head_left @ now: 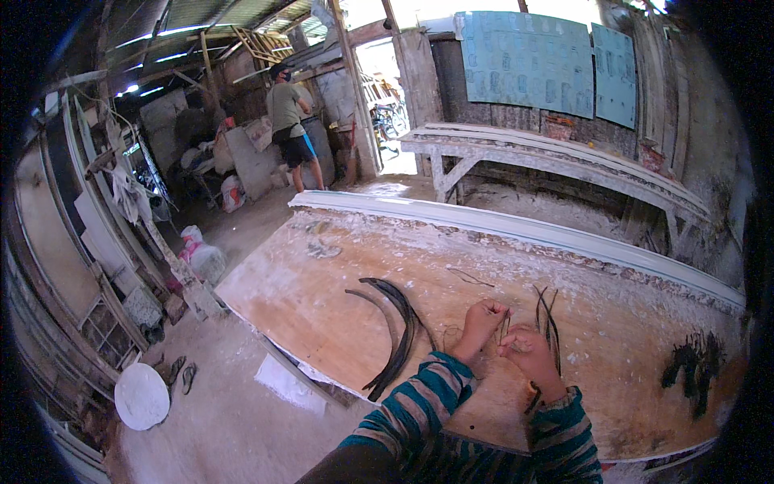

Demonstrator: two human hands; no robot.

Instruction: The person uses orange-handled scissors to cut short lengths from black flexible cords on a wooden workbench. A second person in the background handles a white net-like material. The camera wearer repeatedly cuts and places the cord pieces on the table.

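left hand (481, 329) and right hand (530, 355) pinch a thin strip (506, 324) running between their grips; dark strands (549, 323) lie nearer the right hand

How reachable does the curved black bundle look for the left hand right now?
Probably yes: the curved black bundle lies left of the left hand, with nothing bulky on the board between, though that hand seems busy with a thin dark strip.

At lower centre, the sleeves (419, 395) bear teal and greyish stripes. Centre, the curved strips (405, 331) are black; the tabletop (302, 319) is orange-tan, blotched white. Upper right, the wall panels (528, 60) are pale blue, smudged darker. Lower left, the disc (142, 396) is white.
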